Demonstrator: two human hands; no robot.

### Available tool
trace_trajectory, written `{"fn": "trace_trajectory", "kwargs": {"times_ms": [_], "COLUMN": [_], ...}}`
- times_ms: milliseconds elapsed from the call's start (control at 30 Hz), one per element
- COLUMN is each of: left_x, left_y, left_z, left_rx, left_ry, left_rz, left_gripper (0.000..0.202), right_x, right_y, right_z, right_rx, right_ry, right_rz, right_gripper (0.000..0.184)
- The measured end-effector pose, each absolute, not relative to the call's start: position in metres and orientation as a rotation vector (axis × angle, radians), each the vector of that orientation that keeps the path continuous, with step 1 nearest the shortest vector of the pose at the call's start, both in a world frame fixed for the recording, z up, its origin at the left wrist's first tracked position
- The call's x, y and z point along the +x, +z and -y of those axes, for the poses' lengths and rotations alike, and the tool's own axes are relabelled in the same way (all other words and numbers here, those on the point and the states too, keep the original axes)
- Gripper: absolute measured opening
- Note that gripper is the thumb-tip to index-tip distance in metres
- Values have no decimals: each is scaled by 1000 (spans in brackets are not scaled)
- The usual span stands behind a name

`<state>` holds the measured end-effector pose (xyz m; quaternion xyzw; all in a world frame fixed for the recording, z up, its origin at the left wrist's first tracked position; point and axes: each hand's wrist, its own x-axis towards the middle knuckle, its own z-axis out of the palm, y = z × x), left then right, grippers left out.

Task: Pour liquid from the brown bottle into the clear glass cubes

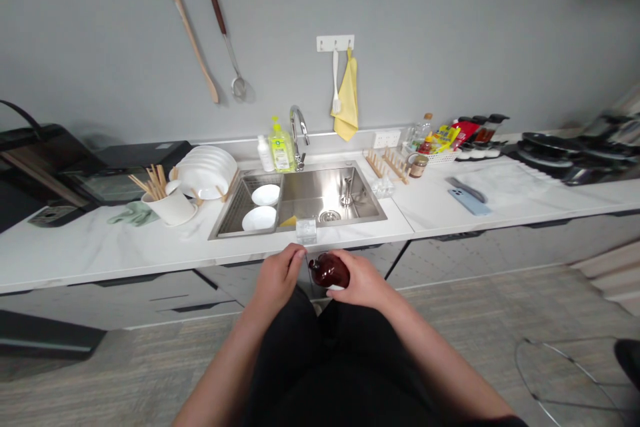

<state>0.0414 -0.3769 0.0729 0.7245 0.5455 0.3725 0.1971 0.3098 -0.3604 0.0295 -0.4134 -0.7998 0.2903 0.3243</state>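
In the head view, the person's right hand (363,282) was closed around a dark red bottle (329,271). The bottle was tilted in front of the body, a little below the counter edge, and its narrow neck pointed to the left. The left hand (277,278) was half curled, and its fingers (298,255) were very near the neck, but I cannot tell if they were touching it or gripping it.

Just ahead of the hands, a clear cup (306,230) stood on the white marble counter (150,253), near the front edge of a steel sink (373,207). Two white bowls (265,195) and a yellow sponge (287,221) were in this sink. Behind it stood a chrome faucet (299,130) and a green dish soap bottle (281,150). On the left were a white cup of chopsticks (170,208) and stacked white plates (206,172). On the right were a wooden dish rack (387,165) and a blue phone (469,201).
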Motion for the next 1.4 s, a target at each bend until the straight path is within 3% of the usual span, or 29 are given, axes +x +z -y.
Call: {"fn": "trace_trajectory", "kwargs": {"times_ms": [167,333,500,600,733,1033,1233,1400], "left_x": [-2,-81,-166,-209,-246,-247,-240,-178], "left_y": [48,19,0,-6,-14,-37,-31,-20], "left_z": [356,322,296,281,260,242,250,269], "left_rx": [1482,950,833,891,1036,1251,1408,1517], "left_ry": [1360,1827,1963,1843,1429,1132,1284,1495], "left_rz": [-1457,-1381,-1553,-1909,-2473,-2780,-2777,-2627], "left_gripper": [53,52,44,46,39,38,29,31], "right_x": [328,357,376,375,365,361,359,361], "right_y": [7,-14,-23,-26,-33,-49,-47,-50], "right_z": [335,289,240,219,202,197,199,198], "right_rx": [-1028,-1039,-1166,-1178,-1173,-1183,-1173,-1168], "right_ry": [865,899,799,809,855,893,886,876], "right_rz": [1858,1503,1378,1379,1370,1381,1418,1432], "right_gripper": [94,99,98,99,102,107,105,100]}}
